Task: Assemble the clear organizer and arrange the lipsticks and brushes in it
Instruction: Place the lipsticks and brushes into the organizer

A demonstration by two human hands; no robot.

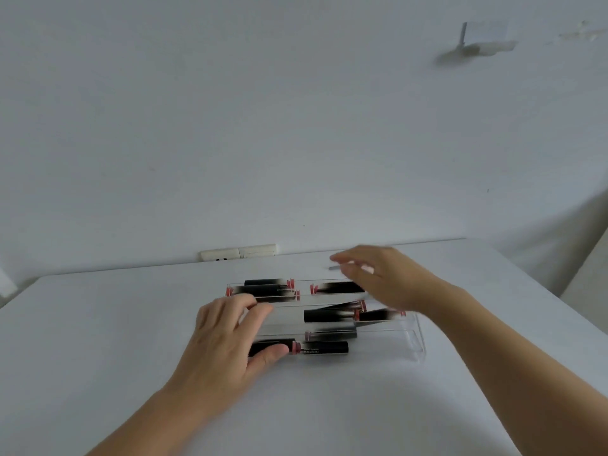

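I am seeing the right hand [385,274] smearing with motion blur, so I cannot tell whether its fingers are closing on the thin grey stick [335,267] beside them, or what that stick is. The left hand [227,337] is covering the organizer's [416,340] left end and part of one lipstick [273,346]. The other lipsticks [332,314] are blurring into dark streaks; I am not managing to count them or sort them by compartment. Both forearms are running off the bottom edge. A blurred object on the wall [467,47] is staying unidentifiable.
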